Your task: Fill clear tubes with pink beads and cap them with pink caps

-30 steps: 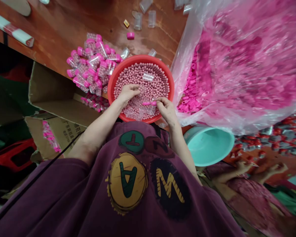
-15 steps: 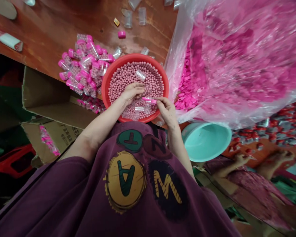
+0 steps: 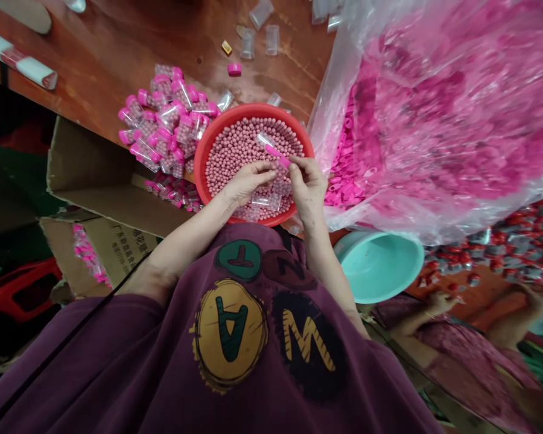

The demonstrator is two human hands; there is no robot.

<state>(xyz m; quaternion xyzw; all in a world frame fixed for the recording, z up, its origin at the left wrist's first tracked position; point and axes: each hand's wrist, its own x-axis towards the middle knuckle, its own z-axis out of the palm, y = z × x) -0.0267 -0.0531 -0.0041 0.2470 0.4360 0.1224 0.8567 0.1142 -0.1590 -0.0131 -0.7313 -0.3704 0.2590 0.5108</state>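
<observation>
Both hands are over a red basin [image 3: 201, 158] of small pink balls [image 3: 235, 141]. My right hand [image 3: 308, 187] pinches a bright pink plastic cap [image 3: 278, 154], whose narrow end points up and left. My left hand [image 3: 248, 182] has its thumb and fingers closed at a small clear container [image 3: 280, 173] that seems to hold pink balls, just under the cap; its outline is hard to make out. Another clear container [image 3: 266, 140] lies on the balls behind the hands, and more clear containers [image 3: 266, 201] lie at the near side of the basin.
Filled containers with pink caps [image 3: 165, 123] are heaped left of the basin, above an open cardboard box [image 3: 95, 187]. At right lie a large plastic bag of pink caps [image 3: 434, 120] and a turquoise basin [image 3: 380, 265]. A co-worker's hand [image 3: 441, 303] is farther right.
My right hand has raised and tilted the pink cap, and my left hand has moved right and closer to it. The whole view has shifted slightly.
</observation>
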